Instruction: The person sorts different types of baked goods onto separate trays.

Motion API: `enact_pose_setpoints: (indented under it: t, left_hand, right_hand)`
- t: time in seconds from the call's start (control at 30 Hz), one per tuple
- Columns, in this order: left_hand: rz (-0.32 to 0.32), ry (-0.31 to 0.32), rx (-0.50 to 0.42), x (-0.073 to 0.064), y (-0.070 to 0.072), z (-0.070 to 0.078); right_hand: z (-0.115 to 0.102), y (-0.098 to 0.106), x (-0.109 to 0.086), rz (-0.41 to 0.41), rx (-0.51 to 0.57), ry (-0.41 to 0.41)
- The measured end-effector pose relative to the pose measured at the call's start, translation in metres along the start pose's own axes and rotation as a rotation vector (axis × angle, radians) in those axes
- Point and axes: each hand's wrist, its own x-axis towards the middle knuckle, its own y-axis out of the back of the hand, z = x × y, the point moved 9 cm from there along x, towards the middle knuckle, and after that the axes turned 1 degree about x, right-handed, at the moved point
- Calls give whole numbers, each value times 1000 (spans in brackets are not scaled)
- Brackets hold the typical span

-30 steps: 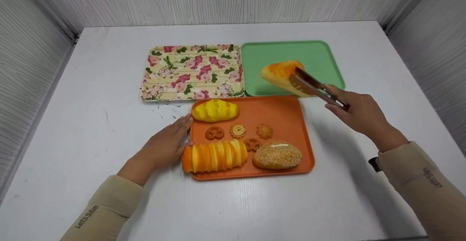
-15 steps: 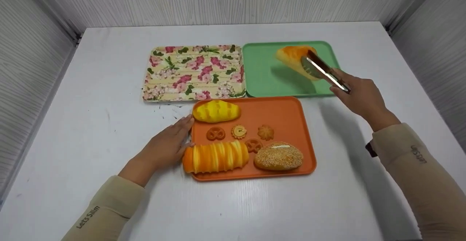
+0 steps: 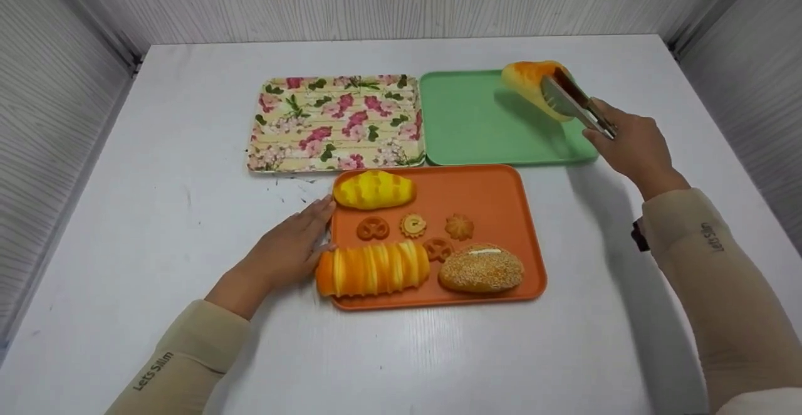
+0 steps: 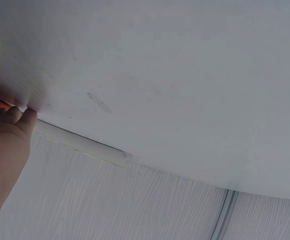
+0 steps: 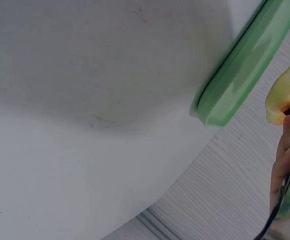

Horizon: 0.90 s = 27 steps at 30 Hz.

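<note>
Left sleeve [image 3: 194, 346] is trailing toward the near edge behind the left hand [image 3: 283, 253]. Left hand isn't gripping anything: fingers are lying nearly straight, tips touching the left rim of the orange tray [image 3: 473, 195]. Thumb is pointing at the striped roll [image 3: 374, 269]; can't tell if it's touching.

Floral tray [image 3: 335, 123] is lying beyond the left hand, away from the body. Striped roll is sitting just right of the left thumb, overhanging the tray's left rim. Yellow bread [image 3: 374, 190] is sitting just right of the left fingertips. Further right of that hand, two pretzel cookies, a ring-topped cookie [image 3: 413, 225] and a flower-shaped cookie [image 3: 460, 227] are lying mid-tray; sesame bun [image 3: 481, 269] is lying to their near side.

Green tray [image 3: 467, 117] is lying ahead and left of the right hand [image 3: 636, 148]. Bread piece [image 3: 529, 79] is hanging above its far right part, ahead-left of the right-hand grip, throwing a shadow on the tray. Tongs [image 3: 557, 97] are pinching it, blades standing parted by the bread's thickness.

Right hand is gripping the tongs' handle end, fingers curling round it. Dark band [image 3: 640, 235] is showing at the cuff of the right sleeve [image 3: 708, 258], just behind the grip.
</note>
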Motion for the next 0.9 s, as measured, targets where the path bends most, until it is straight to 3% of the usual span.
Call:
enact_pose_setpoints:
  t: [0.4,0.9]
  left_hand:
    - [-14,16,-1,1,0,1]
    - [-21,42,-18,0,-1,-2]
  right_hand:
    - [25,-9,19,-51,42,-95]
    - [34,-22,31,-119,28,-139]
